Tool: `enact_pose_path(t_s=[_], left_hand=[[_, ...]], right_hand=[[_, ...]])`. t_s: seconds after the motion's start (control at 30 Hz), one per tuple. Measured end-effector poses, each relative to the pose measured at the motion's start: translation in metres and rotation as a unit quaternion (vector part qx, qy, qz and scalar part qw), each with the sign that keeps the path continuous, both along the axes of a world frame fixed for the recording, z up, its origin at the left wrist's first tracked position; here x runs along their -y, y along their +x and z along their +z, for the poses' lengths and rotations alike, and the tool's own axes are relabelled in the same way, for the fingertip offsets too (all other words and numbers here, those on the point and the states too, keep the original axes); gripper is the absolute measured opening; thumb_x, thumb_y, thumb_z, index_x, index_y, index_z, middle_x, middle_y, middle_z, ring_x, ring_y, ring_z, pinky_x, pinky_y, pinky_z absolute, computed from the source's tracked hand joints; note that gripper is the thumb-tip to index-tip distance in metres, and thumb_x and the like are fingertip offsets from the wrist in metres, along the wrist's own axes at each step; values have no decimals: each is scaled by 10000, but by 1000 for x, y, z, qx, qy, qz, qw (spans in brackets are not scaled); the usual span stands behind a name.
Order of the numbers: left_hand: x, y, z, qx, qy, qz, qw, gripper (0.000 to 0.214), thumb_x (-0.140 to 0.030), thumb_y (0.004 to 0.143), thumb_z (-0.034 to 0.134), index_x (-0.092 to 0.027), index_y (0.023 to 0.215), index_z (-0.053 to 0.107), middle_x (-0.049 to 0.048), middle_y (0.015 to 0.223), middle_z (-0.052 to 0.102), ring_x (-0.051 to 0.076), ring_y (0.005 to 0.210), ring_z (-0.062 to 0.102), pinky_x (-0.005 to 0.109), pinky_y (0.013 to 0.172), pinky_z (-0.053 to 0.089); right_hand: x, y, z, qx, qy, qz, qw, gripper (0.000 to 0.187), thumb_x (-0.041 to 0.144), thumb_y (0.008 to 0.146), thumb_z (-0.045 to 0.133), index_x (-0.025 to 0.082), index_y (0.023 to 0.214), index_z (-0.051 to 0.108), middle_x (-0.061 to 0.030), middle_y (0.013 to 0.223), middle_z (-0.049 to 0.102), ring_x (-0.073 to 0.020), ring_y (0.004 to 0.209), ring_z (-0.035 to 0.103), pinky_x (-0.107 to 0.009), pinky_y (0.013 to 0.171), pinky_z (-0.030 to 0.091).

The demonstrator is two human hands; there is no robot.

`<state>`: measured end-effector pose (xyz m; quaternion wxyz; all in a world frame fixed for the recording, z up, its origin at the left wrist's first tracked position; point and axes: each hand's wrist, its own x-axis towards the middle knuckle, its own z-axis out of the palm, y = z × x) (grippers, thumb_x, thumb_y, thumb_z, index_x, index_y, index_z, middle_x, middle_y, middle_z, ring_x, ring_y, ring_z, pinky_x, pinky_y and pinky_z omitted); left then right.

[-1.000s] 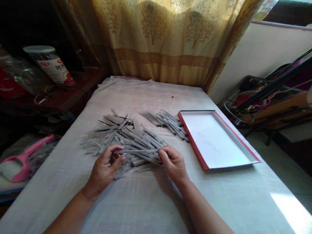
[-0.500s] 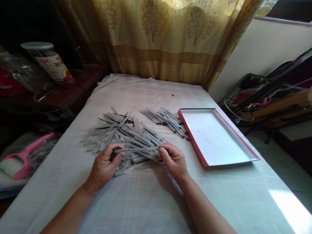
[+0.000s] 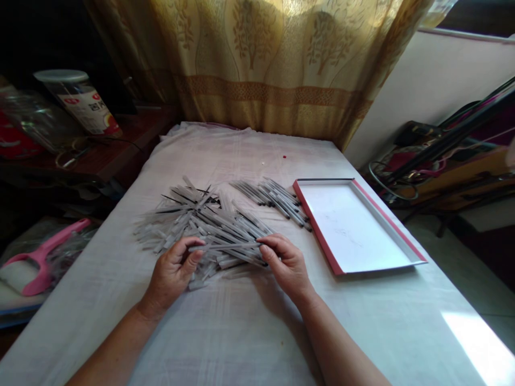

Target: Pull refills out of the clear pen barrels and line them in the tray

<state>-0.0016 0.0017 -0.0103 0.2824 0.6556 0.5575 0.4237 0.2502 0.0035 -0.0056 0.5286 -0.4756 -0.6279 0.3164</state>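
A slim grey translucent pen (image 3: 231, 246) lies level between my two hands, above the near side of a loose pile of pen parts (image 3: 181, 220). My left hand (image 3: 177, 266) pinches its left end, which looks wider and clear like a cap. At the other end, my right hand (image 3: 286, 264) grips the dark tip between thumb and forefinger. The pile mixes clear pieces, grey tubes and some thin black sticks. Behind it to the right, a neater group of grey pens with dark ends (image 3: 277, 198) lies on the cloth.
A shallow red-edged box lid (image 3: 362, 230) with a white inside sits to the right. Tiny red and white bits lie at the back of the white tablecloth (image 3: 225, 338). Left of the table are a pink-handled roller (image 3: 48, 252) and a lidded jar (image 3: 82, 102) on a dark shelf.
Both hands stay almost where they were, still holding the pen by its ends. The right hand has shifted very slightly left; the piles look unchanged.
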Motion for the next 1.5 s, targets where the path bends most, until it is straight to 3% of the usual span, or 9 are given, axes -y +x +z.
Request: enact_pose_path(t_s=[0.1,0.27,0.43,0.63,0.83,1.03,1.2,1.33,1.5], left_hand=[[1,0,-2,19,21,15,999,319,-468,831,642,-197,999,622,30,850,691,134,646,645,224,585,518],[1,-3,-2,0,-13,-20,1000,304,-484,901,552,-194,962,620,-44,553,565,119,471,555,208,472,449],[2,-2,-3,25,23,-17,999,321,-439,860,631,-208,1079,582,-9,750,661,132,641,645,216,591,510],[2,-3,-2,-23,5,-27,999,284,-472,908,537,-201,937,615,-32,614,597,123,529,580,220,540,481],[2,1,-1,3,38,-7,999,270,-431,834,644,-209,986,635,33,891,705,164,764,688,238,662,551],[0,-5,1,-40,13,-11,999,302,-445,912,520,-195,790,635,-25,564,604,116,473,558,204,485,456],[1,-5,1,-40,11,-10,999,287,-431,908,522,-191,819,650,-38,529,572,114,463,546,199,470,439],[1,-2,1,-46,14,-26,999,280,-422,900,525,-187,826,657,-48,511,554,108,438,518,203,463,435],[0,-2,0,-57,22,-34,998,257,-402,896,533,-188,829,658,-38,538,577,114,471,543,203,476,441]], right_hand=[[0,0,0,-1,-6,-2,1000,157,261,865,616,218,899,764,-46,783,686,-153,649,614,-270,580,486],[1,0,1,2,1,6,1000,153,248,866,618,209,884,765,-45,762,684,-152,644,612,-272,586,488],[1,1,1,11,-1,-8,1000,165,260,882,595,202,830,741,-32,707,662,-153,634,602,-276,595,484],[1,2,1,15,9,-1,1000,181,260,895,582,198,825,737,-17,656,631,-151,621,599,-270,584,476],[1,0,0,8,17,5,1000,158,228,884,599,209,884,756,-33,735,672,-153,662,622,-270,594,489],[-5,14,-8,-22,-13,-57,998,159,270,874,618,231,964,744,-42,896,683,-143,663,629,-266,565,502],[-18,29,-22,57,-20,-134,989,201,288,852,607,220,972,753,-70,935,733,-200,806,676,-331,714,542],[-22,31,-29,152,-28,-139,978,240,283,844,575,206,975,760,-77,934,750,-196,724,676,-349,728,551],[-20,30,-27,217,-17,-147,965,280,292,874,527,217,995,768,-84,970,761,-228,831,710,-353,777,550]])
